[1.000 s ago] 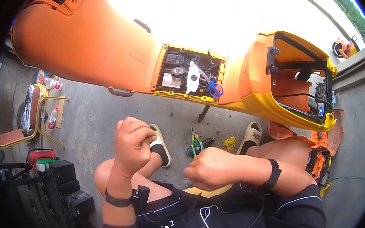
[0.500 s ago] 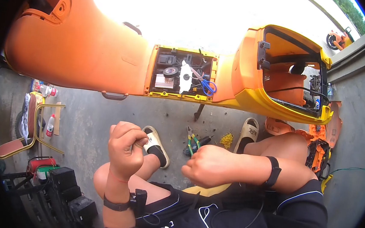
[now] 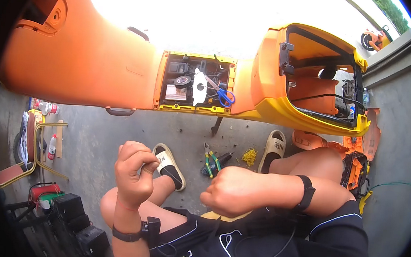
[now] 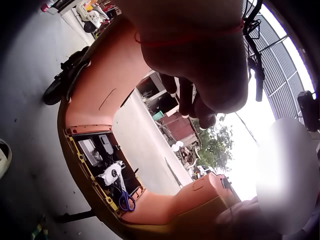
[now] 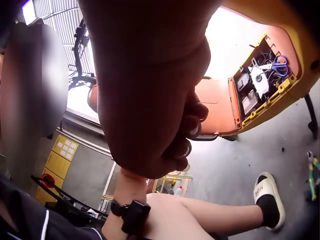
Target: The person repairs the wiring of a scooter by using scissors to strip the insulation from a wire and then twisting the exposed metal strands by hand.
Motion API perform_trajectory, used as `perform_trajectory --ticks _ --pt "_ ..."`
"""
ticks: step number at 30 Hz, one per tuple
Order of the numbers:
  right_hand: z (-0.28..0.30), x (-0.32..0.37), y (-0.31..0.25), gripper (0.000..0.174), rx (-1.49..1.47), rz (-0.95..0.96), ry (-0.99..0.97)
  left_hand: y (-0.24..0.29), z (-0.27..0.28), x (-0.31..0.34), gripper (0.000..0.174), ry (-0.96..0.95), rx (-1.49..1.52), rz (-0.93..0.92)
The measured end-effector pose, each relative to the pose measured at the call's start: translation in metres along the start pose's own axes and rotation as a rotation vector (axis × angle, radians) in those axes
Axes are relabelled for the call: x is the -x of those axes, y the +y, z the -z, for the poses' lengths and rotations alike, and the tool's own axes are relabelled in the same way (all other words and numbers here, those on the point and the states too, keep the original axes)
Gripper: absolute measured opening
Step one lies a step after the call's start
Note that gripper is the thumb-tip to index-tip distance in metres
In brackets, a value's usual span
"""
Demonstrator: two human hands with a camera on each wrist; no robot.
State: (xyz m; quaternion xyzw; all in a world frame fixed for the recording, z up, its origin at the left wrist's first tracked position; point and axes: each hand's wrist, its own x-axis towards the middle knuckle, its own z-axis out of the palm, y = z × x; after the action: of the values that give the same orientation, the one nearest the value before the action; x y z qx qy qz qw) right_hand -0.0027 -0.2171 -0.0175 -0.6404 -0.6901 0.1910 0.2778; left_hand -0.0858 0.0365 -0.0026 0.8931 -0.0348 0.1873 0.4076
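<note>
Both hands are held up in front of the body and apart from each other, with nothing visible in either. My left hand (image 3: 136, 174) is raised at the left with its fingers curled in and the thumb close to the index finger. Lower and to the right, my right hand (image 3: 232, 191) is curled into a fist, back of the hand up. Beyond them stands an orange and yellow scooter body (image 3: 99, 67) with an open bay. Across that bay lie blue-handled scissors (image 3: 225, 97), a white torn piece (image 3: 199, 87) and a roll of black tape (image 3: 182, 81).
Green-handled pliers (image 3: 211, 160) and a pile of yellow bits (image 3: 249, 156) lie on the floor between the feet. Orange panels (image 3: 371, 134) are at the right. A chair frame (image 3: 40, 139), a bottle (image 3: 52, 146) and black boxes (image 3: 77, 220) stand at the left.
In the head view the scooter and floor things have shifted left. The hands have drifted slightly left too, and the left fingers look a little looser. Nothing has been picked up.
</note>
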Motion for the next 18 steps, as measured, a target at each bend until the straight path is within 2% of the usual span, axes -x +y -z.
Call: perform_trajectory --ticks 1,3,5,7,9,11,12,14,15,17,18 --pt "0.005 -0.001 -0.013 0.027 -0.077 0.058 0.047 0.000 -0.002 -0.003 0.015 -0.003 -0.160 -0.032" --pt "0.030 -0.002 -0.026 0.022 -0.158 0.145 0.290 0.000 -0.007 -0.005 0.016 -0.012 -0.194 -0.064" --pt "0.053 0.002 -0.021 0.013 -0.136 0.052 0.507 0.000 -0.009 -0.007 0.019 -0.199 -0.232 -0.171" --pt "0.064 0.005 -0.003 0.010 -0.028 -0.113 0.705 0.001 -0.011 -0.008 0.021 -0.233 -0.235 -0.196" --pt "0.069 0.008 0.016 0.006 0.062 -0.301 0.723 0.005 -0.010 -0.009 0.020 -0.305 -0.143 -0.228" --pt "0.058 0.009 0.034 0.010 0.230 -0.431 0.644 0.007 -0.007 -0.008 0.020 -0.325 -0.116 -0.238" --pt "0.050 0.009 0.042 0.010 0.230 -0.431 0.644 0.006 -0.003 -0.005 0.020 -0.291 0.033 -0.189" --pt "0.032 0.009 0.053 0.018 0.257 -0.395 0.418 0.000 0.005 -0.001 0.018 -0.181 0.270 -0.102" --pt "0.018 0.005 0.053 0.023 0.239 -0.324 0.401 0.000 0.008 -0.003 0.016 -0.106 0.298 -0.074" --pt "-0.006 -0.001 0.042 0.024 0.147 -0.207 0.333 -0.003 0.009 -0.003 0.017 0.053 0.221 0.043" --pt "-0.015 -0.002 0.031 0.024 0.091 -0.156 0.269 -0.005 0.008 -0.004 0.017 0.056 0.219 0.044"
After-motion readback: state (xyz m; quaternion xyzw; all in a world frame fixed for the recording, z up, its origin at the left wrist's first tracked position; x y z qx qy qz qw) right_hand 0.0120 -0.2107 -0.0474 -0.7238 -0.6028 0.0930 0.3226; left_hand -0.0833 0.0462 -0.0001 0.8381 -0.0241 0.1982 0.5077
